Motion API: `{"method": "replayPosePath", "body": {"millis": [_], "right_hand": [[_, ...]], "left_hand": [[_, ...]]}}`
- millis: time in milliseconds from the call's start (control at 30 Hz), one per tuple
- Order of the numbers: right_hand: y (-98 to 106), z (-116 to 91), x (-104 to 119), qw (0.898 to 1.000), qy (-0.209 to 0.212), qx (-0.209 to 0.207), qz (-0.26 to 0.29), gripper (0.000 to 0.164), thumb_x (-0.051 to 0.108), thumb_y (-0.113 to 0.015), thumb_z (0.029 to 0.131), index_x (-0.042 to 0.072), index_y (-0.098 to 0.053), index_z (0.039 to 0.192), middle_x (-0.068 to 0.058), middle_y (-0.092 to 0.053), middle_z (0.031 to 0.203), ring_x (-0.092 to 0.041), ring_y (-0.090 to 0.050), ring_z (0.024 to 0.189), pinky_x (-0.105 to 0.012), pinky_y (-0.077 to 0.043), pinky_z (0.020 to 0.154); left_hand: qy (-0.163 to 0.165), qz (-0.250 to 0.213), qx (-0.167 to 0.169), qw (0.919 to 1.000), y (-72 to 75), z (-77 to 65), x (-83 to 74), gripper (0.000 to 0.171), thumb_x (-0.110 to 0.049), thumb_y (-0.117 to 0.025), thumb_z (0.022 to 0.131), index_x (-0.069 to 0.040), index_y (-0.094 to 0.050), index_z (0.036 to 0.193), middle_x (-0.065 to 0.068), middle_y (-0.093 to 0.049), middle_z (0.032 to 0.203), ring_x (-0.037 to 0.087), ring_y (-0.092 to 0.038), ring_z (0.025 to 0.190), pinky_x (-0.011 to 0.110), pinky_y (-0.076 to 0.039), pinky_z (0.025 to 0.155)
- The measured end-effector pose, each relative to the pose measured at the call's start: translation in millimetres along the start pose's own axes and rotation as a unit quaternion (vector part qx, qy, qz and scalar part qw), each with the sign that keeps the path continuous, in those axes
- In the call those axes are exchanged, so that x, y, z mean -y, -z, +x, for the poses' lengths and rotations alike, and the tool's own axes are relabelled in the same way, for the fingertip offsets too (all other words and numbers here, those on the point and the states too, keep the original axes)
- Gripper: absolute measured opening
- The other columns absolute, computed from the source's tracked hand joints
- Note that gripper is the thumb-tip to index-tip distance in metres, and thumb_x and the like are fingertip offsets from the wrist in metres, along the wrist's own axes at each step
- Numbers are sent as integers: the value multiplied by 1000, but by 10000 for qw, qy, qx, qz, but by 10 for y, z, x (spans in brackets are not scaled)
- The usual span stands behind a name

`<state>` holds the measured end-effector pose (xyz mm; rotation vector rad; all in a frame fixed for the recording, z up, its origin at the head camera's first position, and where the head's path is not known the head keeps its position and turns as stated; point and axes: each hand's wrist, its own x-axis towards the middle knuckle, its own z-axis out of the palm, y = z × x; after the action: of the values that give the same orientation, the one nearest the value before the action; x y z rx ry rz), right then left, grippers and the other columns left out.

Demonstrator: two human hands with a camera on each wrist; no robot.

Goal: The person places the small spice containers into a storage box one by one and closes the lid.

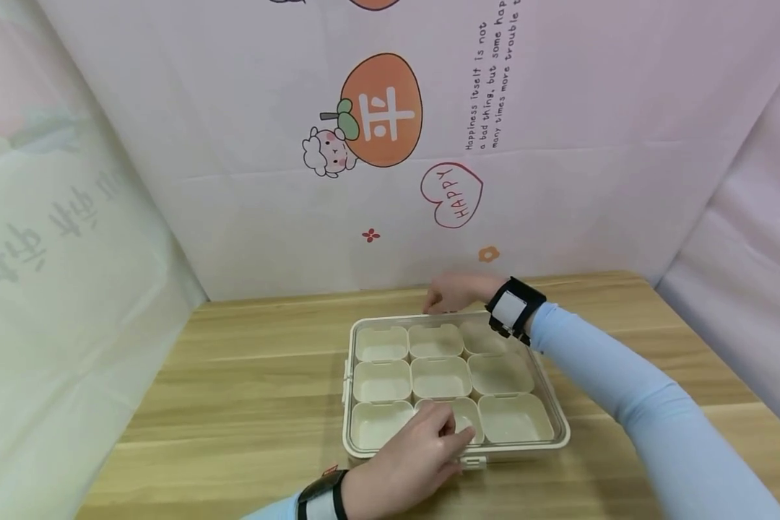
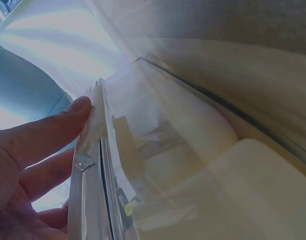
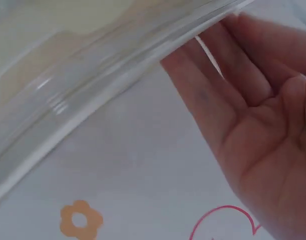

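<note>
A rectangular storage box (image 1: 349, 404) with a clear lid lies on the table, and several cream compartments (image 1: 442, 378) show through the lid. At its near side my left hand (image 1: 416, 462) grips the edge beside a front latch (image 1: 473, 462). In the left wrist view the thumb (image 2: 78, 107) lies on the box's rim, while the other fingers are partly hidden behind it. My right hand (image 1: 458, 290) holds the far edge with bent fingers. The right wrist view shows those fingers (image 3: 208, 85) at the rim, their tips partly hidden by the box.
The wooden table (image 1: 253, 383) extends to both sides of the box. A printed white cloth (image 1: 266, 217) hangs close behind the table's back edge, and more cloth hangs at the left and right. Another latch (image 1: 347, 380) is on the box's left side.
</note>
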<state>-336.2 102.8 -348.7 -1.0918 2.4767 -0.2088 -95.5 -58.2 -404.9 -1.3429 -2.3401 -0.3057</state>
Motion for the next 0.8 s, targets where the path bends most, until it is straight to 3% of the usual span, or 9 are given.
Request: {"method": "replayPosePath", "body": {"millis": [167,300,533,800], "right_hand": [[-29,13,45,9996,-208,103,-189,26,33,-65,88,17,-73,107,2,-70,108,-17,-63,104,-34,-50,90],[-34,23,33,9992,-267,190,-249,28,31,-65,88,15,-71,110,-1,-69,111,-18,-63,106,-33,-50,90],[59,57,109,9946,-722,741,33,27,27,-62,91,14,-68,114,-2,-68,111,-15,-64,92,-32,-56,75],[114,96,218,9888,-1062,1028,196,24,21,-61,92,11,-68,113,-1,-67,108,-18,-63,99,-33,-56,79]], "left_hand": [[71,126,79,9999,-12,-6,-20,40,-30,-80,74,-15,-69,110,-5,-45,87,10,-41,83,17,-38,77],[78,185,99,9997,-18,-1,-36,40,-30,-79,75,-14,-68,110,-5,-45,88,9,-41,84,16,-38,77],[19,295,-38,9996,-21,6,-39,42,-29,-82,71,-14,-69,108,-4,-45,86,9,-41,82,17,-38,75],[48,243,-15,9997,-15,5,-40,40,-28,-81,73,-13,-70,108,-4,-45,85,8,-40,80,15,-36,73]]}}
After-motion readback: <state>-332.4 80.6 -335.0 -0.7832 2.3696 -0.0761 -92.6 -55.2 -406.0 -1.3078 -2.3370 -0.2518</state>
